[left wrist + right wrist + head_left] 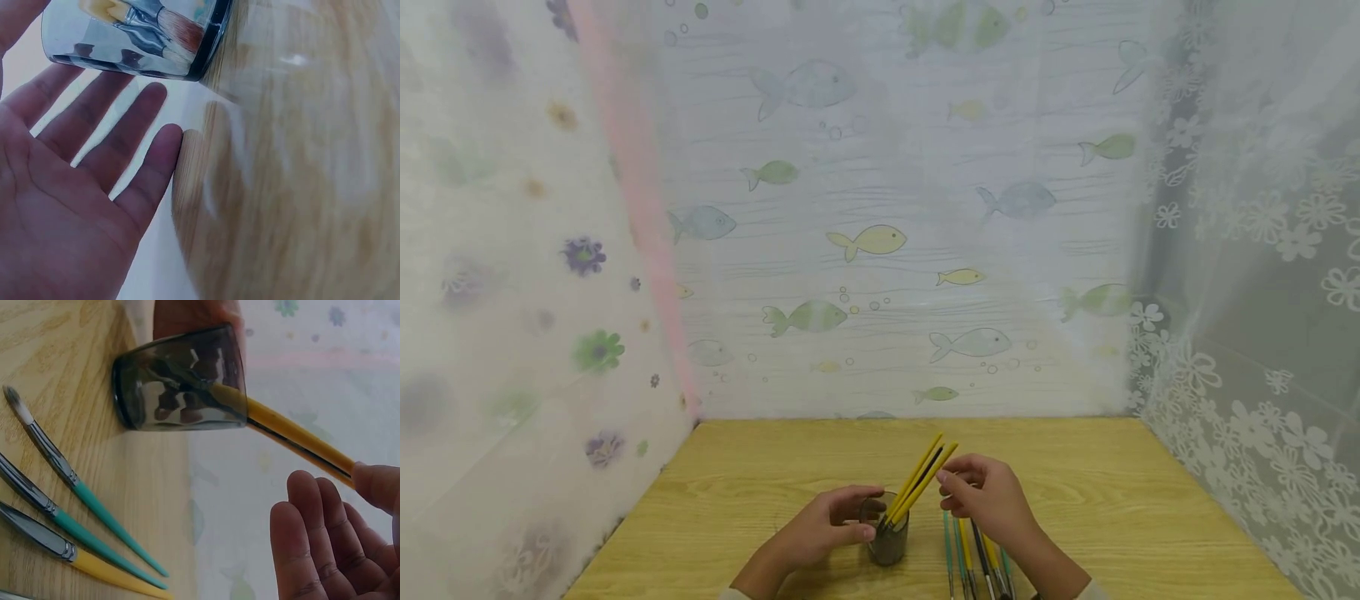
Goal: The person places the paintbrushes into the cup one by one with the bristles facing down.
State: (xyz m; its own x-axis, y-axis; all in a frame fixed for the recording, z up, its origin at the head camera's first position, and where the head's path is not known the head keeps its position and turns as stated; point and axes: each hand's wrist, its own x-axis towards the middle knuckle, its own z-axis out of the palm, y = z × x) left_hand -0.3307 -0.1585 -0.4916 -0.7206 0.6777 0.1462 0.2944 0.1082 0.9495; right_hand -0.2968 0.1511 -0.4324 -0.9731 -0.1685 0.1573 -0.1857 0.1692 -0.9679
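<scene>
Steadying hand: the left hand [823, 527] rests against the left side of the dark glass cup [889, 533], thumb and fingers loosely round its wall; the left wrist view shows the palm flat with fingers straight, so the hold is light rather than clamped.
Cup: it stands upright on the wooden table [1135, 508], near the front edge, between the two hands.
Brushes in cup: yellow and black handles [922, 479] lean up and to the right, bristle ends down.
Right hand: the right hand [988, 496] touches a yellow handle tip with thumb and fingertip; the other fingers are relaxed and apart.
Loose brushes: teal, yellow and black paintbrushes [973, 567] lie side by side on the table under the right wrist.
</scene>
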